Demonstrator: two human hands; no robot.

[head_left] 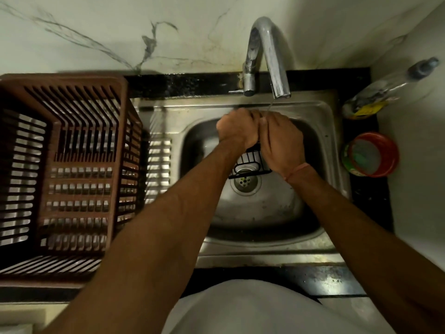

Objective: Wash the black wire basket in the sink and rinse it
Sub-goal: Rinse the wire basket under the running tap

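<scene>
One black wire basket [249, 162] hangs over the sink [320, 121] drain, under a thin stream from the tap [267, 51]. Left hand [237, 130] and right hand [281, 143] curl together above it, apparently gripping its top edge. One brown crate [62, 169] stands left.

Location: domestic kitchen, wash-up station. Identifying features: a stainless steel sink [320, 112] set into a dark counter [368, 196]; a chrome gooseneck tap [267, 54] with water running; a marble-pattern wall [96, 32] behind. A brown slatted plastic dish basket [65, 165] stands on the drainboard to the left. A clear bottle [382, 90] and a red-rimmed tub [370, 154] sit to the right.
</scene>
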